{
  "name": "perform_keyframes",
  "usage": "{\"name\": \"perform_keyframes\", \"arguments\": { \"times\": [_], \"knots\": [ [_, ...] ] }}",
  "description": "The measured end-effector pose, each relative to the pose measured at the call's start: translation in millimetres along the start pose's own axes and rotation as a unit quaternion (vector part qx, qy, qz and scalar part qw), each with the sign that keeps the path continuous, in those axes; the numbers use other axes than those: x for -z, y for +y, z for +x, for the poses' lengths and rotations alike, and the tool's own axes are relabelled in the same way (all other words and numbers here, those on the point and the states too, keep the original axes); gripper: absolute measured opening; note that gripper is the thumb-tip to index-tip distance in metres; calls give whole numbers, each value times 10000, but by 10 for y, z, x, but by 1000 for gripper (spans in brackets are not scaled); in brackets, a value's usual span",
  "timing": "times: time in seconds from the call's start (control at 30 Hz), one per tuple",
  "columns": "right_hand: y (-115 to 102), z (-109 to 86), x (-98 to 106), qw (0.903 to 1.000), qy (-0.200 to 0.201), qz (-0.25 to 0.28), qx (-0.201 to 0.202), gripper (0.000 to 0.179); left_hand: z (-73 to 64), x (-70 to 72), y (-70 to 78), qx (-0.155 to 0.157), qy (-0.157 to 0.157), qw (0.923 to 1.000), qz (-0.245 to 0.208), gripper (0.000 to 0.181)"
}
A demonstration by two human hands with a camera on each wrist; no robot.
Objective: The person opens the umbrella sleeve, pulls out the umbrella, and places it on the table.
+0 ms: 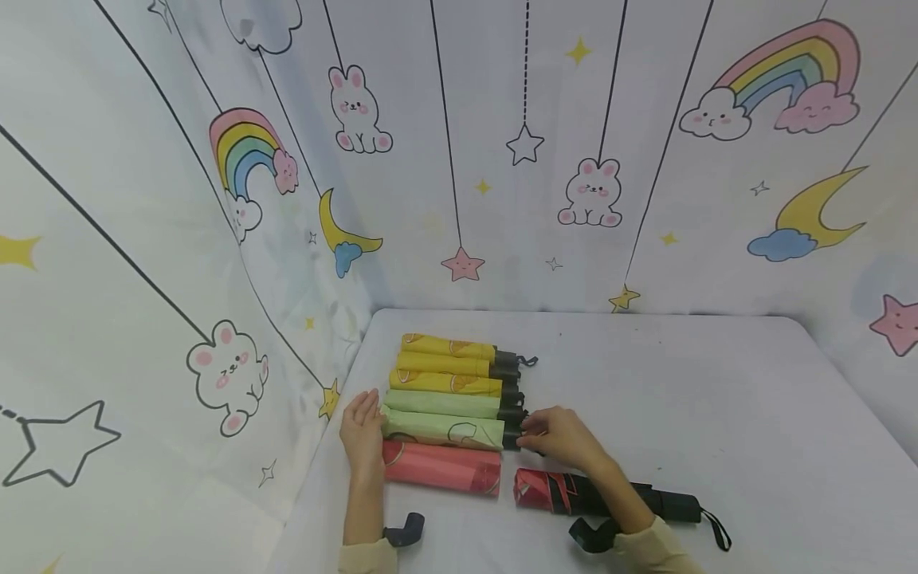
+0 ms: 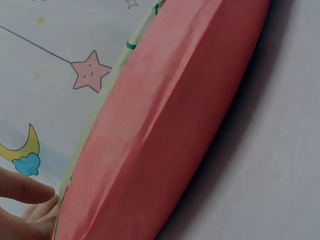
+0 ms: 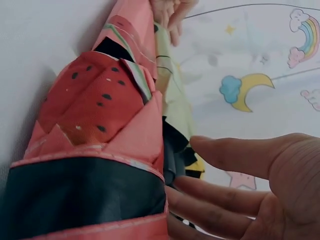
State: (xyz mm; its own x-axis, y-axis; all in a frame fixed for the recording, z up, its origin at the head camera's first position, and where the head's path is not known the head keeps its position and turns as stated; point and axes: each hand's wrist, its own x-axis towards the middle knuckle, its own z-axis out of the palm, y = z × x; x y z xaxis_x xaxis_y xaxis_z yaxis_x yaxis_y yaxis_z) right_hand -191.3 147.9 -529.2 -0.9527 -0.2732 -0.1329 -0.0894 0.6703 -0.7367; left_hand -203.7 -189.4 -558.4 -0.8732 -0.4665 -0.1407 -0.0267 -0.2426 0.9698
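Observation:
Several folded umbrellas lie side by side on the white table: yellow umbrellas [image 1: 445, 364] at the back, then green umbrellas [image 1: 441, 428] with black handles. Nearest is a pink folded umbrella [image 1: 441, 467] whose handle does not show. My left hand [image 1: 362, 434] rests at the left ends of the green ones, fingers fairly straight. At the front green umbrella's black handle, my right hand [image 1: 562, 437] touches the end with thumb and fingers apart. Beneath my right forearm lies a red and black umbrella [image 1: 534, 489], its watermelon print [image 3: 95, 100] large in the right wrist view.
A wrist strap [image 1: 706, 510] loops from the red and black umbrella's handle. Dark wrist-worn devices [image 1: 406, 530] sit on both arms. White curtains [image 1: 502, 183] with rainbows, bunnies and stars stand behind and to the left of the table.

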Motion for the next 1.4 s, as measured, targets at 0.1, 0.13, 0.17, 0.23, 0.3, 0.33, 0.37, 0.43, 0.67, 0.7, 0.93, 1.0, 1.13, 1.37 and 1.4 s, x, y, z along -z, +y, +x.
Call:
{"name": "perform_keyframes", "arguments": {
  "times": [0.1,0.13,0.17,0.23,0.3,0.33,0.37,0.43,0.67,0.7,0.93,1.0,1.13,1.37,1.4],
  "knots": [
    [-28,3,-33,10000,40,-61,-49,32,1,-5,-15,-19,36,10000,-14,63],
    [-40,3,-41,9999,61,-91,-56,32,5,-4,-24,-15,56,10000,7,63],
    [-50,3,-48,9999,68,-105,-67,33,9,-4,-33,-19,81,10000,7,62],
    [-68,1,-63,9999,59,-128,-52,34,20,-3,-52,-18,143,9999,66,61],
    [-77,1,-77,9999,56,-145,-45,35,28,-2,-66,-33,178,9998,97,60],
    [-78,3,-84,9999,50,-120,-64,35,31,-2,-74,-31,203,9997,125,60],
    [-79,4,-88,9999,45,-113,-69,35,30,-1,-80,-40,226,9996,138,59],
    [-67,17,-101,9999,62,-139,-77,35,29,3,-90,-40,259,9995,150,59],
    [-6,95,-138,9994,23,-335,-120,36,21,18,-106,-78,335,9994,84,55],
    [0,103,-140,9993,29,-358,-120,36,23,19,-112,-90,346,9993,80,55],
    [43,137,-168,9991,143,-381,-147,32,37,17,-147,-201,481,9986,32,51],
    [58,139,-176,9989,172,-391,-166,32,36,12,-151,-239,517,9984,1,51],
    [85,134,-182,9985,281,-450,-156,33,39,9,-161,-265,559,9981,-66,49],
    [109,123,-160,9983,389,-258,-336,37,30,31,-161,-288,500,9982,-164,49],
    [114,124,-161,9984,407,-230,-322,37,26,31,-159,-283,484,9982,-209,49]
  ]
}}
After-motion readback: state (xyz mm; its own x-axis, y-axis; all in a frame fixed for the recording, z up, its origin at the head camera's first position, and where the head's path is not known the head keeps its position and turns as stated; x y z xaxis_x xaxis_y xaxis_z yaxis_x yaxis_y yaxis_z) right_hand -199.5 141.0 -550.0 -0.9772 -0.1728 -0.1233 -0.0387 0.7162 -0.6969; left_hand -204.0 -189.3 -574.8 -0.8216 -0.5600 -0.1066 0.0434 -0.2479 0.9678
